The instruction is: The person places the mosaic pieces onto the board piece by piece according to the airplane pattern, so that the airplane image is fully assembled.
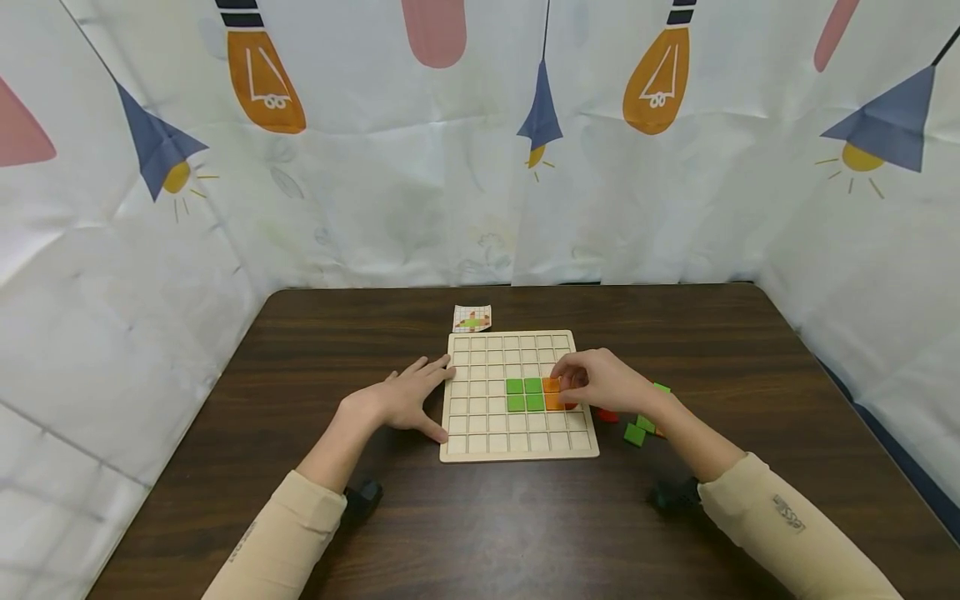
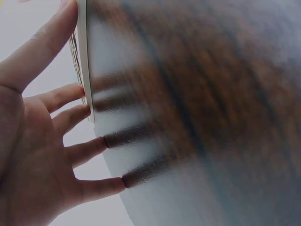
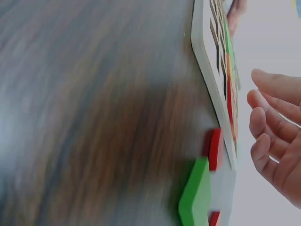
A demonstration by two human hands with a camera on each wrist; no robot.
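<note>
A pale wooden grid board point(image 1: 480, 442) lies on the table, with green tiles point(image 1: 515, 402), orange tiles point(image 1: 553, 402) and red point(image 1: 571, 407) set in its right half. My left hand point(image 1: 405, 398) is spread along the board's left edge. In the left wrist view its thumb and some fingertips touch that edge, while other fingertips meet the table. Over the right part of the board hovers my right hand point(image 1: 600, 382), partly covering the red. Its fingers point(image 3: 277, 127) are loosely bent in the right wrist view, and nothing shows between them.
Loose green tiles point(image 1: 634, 434) and a red tile point(image 1: 607, 416) lie right of the board, partly under the right forearm. A small pattern card point(image 1: 472, 318) touches or nearly touches the board's far edge. A printed white curtain point(image 1: 420, 200) surrounds the dark wooden table point(image 1: 337, 333).
</note>
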